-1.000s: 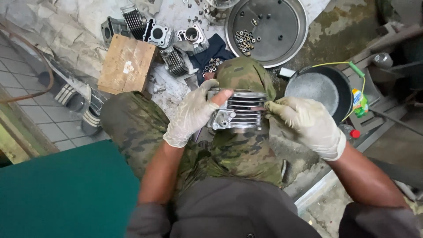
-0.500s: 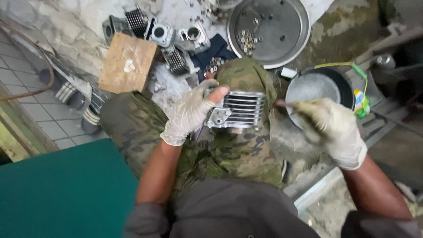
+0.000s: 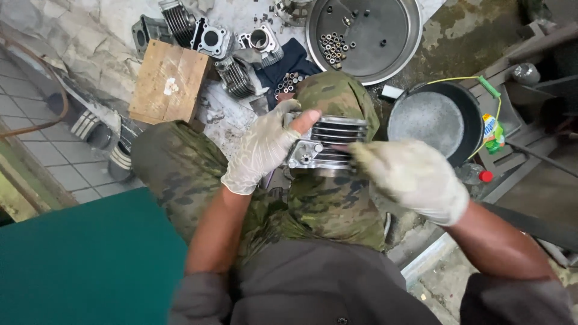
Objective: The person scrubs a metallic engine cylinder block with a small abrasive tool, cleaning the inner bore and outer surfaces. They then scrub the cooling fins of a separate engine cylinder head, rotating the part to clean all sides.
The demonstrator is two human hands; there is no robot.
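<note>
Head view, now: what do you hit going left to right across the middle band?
Green surface → wooden block → left hand → finned engine cylinder → right hand → dark pan → small bottle with a red cap.

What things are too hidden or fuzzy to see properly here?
Head view:
- Right gloved hand: motion-blurred; what it holds cannot be told.
- Silver finned metal engine part: right end hidden behind that hand; left gloved hand covers its left edge.
- Round grey metal tray: top cut off by the frame edge.
</note>
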